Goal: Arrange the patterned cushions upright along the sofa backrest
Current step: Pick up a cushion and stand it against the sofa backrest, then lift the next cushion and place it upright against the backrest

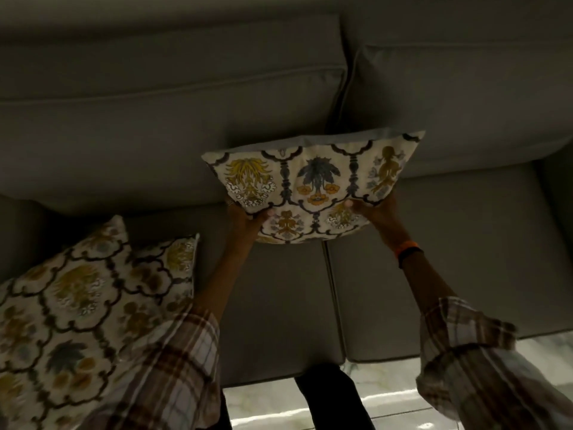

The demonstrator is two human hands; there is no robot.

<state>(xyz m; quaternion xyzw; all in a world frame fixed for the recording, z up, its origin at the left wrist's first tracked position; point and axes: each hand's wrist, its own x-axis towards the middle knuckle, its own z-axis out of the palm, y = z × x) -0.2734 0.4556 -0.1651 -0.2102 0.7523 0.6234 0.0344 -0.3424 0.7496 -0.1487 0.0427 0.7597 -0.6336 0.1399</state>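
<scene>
A cream cushion with yellow and blue floral motifs (313, 181) is held over the seat, close to the grey sofa backrest (173, 125), tilted with its top edge toward the backrest. My left hand (246, 217) grips its lower left edge and my right hand (376, 211) grips its lower right edge. Two more patterned cushions lie at the left: a large one (62, 308) in front and a smaller part of another (178, 259) behind it.
The grey seat cushions (434, 259) meet at a seam below the held cushion. A second backrest pillow (465, 103) stands at the right. Glossy marble floor (269, 405) shows under the seat's front edge, with my dark-trousered leg (328, 395) there.
</scene>
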